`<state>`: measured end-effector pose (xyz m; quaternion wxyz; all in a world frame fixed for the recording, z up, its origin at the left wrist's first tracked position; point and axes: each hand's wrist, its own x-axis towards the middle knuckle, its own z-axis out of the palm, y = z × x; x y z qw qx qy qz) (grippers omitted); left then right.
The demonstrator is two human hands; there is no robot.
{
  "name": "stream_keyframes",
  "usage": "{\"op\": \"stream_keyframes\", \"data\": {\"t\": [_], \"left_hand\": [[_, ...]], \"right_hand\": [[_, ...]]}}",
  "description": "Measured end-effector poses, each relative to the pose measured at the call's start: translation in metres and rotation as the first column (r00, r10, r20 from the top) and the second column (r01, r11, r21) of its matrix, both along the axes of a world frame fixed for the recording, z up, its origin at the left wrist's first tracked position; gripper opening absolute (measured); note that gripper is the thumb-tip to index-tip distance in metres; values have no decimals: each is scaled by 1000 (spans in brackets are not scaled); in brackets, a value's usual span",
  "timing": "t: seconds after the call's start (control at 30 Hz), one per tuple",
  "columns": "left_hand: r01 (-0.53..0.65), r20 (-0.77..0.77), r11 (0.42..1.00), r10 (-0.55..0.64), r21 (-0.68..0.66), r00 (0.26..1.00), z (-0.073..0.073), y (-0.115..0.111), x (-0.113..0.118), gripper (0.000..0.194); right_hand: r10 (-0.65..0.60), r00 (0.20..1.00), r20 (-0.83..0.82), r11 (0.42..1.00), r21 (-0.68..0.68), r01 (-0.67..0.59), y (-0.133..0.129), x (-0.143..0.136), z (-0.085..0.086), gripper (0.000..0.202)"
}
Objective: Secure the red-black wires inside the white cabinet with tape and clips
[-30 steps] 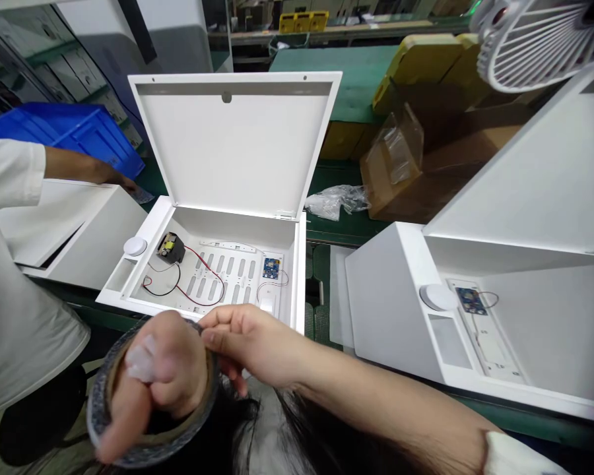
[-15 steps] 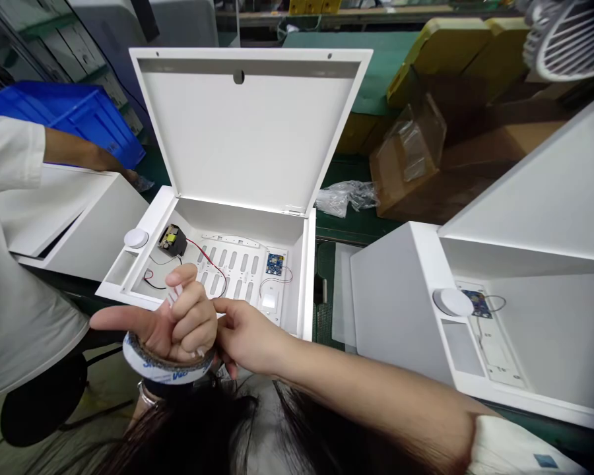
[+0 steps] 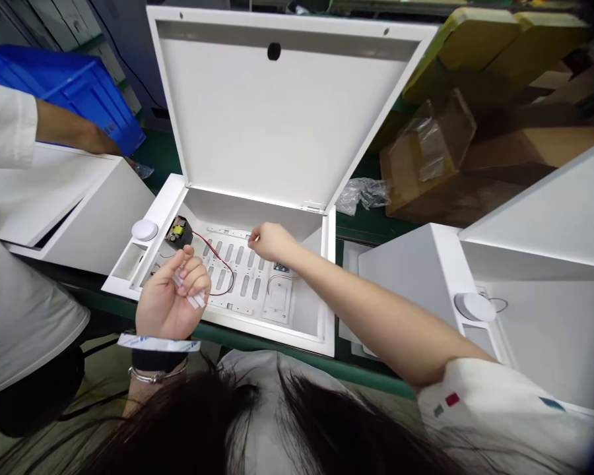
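Observation:
A white metal box (image 3: pixel 329 277) stands before me with its lid (image 3: pixel 272 112) raised. Inside lie a slotted plate, a black and yellow component (image 3: pixel 179 231), a red wire (image 3: pixel 228 260) and a small circuit board (image 3: pixel 280 267), partly covered by my forearm. My left hand (image 3: pixel 175 293), palm up at the box's front edge, has its fingers curled around small white strips (image 3: pixel 195 300). A roll of tape (image 3: pixel 158 343) circles that wrist. My right hand (image 3: pixel 267 239) reaches into the box over the plate's back, fingertips pinched; anything between them is too small to tell.
On the right stands another white box (image 3: pixel 400 284) with a raised lid. A cardboard box (image 3: pixel 416 171) and clear plastic wrap (image 3: pixel 361 194) lie behind. At the left, a person's arm (image 3: pixel 69 128) reaches over a third white box (image 3: pixel 113 218), near a blue crate (image 3: pixel 94 99).
My right hand has moved from beside my left hand up into the open box. My left hand has turned, its thumb folding in over the strips. The view has shifted closer to the box.

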<state>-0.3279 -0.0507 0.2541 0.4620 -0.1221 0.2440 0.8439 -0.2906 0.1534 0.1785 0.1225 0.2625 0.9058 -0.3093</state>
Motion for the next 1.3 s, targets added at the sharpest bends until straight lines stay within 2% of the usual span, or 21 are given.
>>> {"op": "stream_keyframes", "data": {"t": [0.03, 0.1, 0.2, 0.33, 0.5, 0.73, 1.0, 1.3], "left_hand": [[-23, 30, 999, 24, -27, 999, -5, 0, -6, 18], [-52, 73, 996, 58, -78, 996, -14, 2, -15, 20], [-74, 73, 990, 83, -124, 994, -25, 3, -22, 22], [-52, 83, 994, 59, -91, 995, -38, 0, -25, 26], [-42, 63, 998, 45, -56, 997, -50, -1, -27, 29], [-64, -34, 993, 61, -98, 998, -51, 1, -26, 25], [-37, -65, 994, 30, -104, 997, -48, 1, -25, 24], [-29, -75, 992, 20, -123, 997, -47, -1, -25, 22]], "right_hand": [[16, 997, 72, 995, 102, -23, 9, -10, -17, 15], [74, 970, 231, 974, 194, -121, 21, -25, -50, 22], [157, 910, 383, 953, 182, -241, 23, -30, -89, 32], [145, 902, 406, 959, 166, -229, 11, -25, -122, 37], [80, 913, 400, 968, 189, -167, -1, -16, -152, 40], [38, 941, 337, 968, 223, -119, -6, -10, -172, 32], [-48, 952, 303, 963, 267, -37, -16, -10, -179, 33], [-65, 948, 312, 973, 230, -9, -7, -14, -186, 35]]}}
